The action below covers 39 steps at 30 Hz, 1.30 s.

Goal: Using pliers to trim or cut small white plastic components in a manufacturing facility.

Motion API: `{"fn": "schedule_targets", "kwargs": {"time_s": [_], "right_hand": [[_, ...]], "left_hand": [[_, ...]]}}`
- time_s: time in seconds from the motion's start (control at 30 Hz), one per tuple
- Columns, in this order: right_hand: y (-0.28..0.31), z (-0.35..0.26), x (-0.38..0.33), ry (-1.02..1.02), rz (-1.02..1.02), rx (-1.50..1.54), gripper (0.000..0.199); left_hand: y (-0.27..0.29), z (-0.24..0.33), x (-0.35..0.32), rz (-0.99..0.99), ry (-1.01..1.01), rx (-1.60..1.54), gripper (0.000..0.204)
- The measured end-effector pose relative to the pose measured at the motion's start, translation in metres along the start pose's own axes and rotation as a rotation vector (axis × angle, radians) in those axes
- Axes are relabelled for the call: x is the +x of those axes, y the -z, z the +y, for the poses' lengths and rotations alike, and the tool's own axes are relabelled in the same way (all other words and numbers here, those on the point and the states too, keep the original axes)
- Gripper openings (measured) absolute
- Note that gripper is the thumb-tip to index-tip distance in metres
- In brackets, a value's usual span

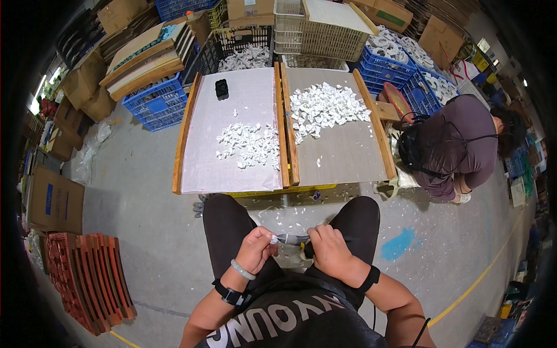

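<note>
Single head view, facing steeply down; hands (pixel 332 249) near, rim (dark) perhaps unreadable.

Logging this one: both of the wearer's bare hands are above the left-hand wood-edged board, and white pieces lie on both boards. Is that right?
Not quite. The left hand and right hand are not above the left-hand board; the head view shows them short of its near edge, close to the body. White pieces do lie on both boards.
</note>
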State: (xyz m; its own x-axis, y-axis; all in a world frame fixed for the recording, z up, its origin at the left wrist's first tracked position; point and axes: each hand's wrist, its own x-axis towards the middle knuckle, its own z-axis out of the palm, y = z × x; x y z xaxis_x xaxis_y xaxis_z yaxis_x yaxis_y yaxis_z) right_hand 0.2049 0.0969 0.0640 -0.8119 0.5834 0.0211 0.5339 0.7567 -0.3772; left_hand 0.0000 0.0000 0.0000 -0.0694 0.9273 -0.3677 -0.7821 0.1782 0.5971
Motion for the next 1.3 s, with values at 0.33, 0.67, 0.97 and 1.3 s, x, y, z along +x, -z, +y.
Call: {"fn": "schedule_targets", "kwargs": {"time_s": [0.33,0.67,0.97,1.3], "right_hand": [[0.004,-0.003,0.000,-0.056,-0.100,0.116,0.041],[-0.001,0.004,0.008,-0.095,-0.235,0.120,0.031],[0.013,-0.004,0.004,-0.066,-0.148,0.066,0.045],[0.005,-0.003,0.004,-0.044,-0.158,-0.024,0.051]], "left_hand": [[-0.006,0.002,-0.001,0.030,-0.040,0.026,0.009],[-0.002,0.001,0.000,0.063,-0.030,0.036,0.006],[0.001,0.000,-0.001,0.018,-0.045,0.035,0.007],[0.002,-0.002,0.000,-0.006,-0.032,0.029,0.007]]}}
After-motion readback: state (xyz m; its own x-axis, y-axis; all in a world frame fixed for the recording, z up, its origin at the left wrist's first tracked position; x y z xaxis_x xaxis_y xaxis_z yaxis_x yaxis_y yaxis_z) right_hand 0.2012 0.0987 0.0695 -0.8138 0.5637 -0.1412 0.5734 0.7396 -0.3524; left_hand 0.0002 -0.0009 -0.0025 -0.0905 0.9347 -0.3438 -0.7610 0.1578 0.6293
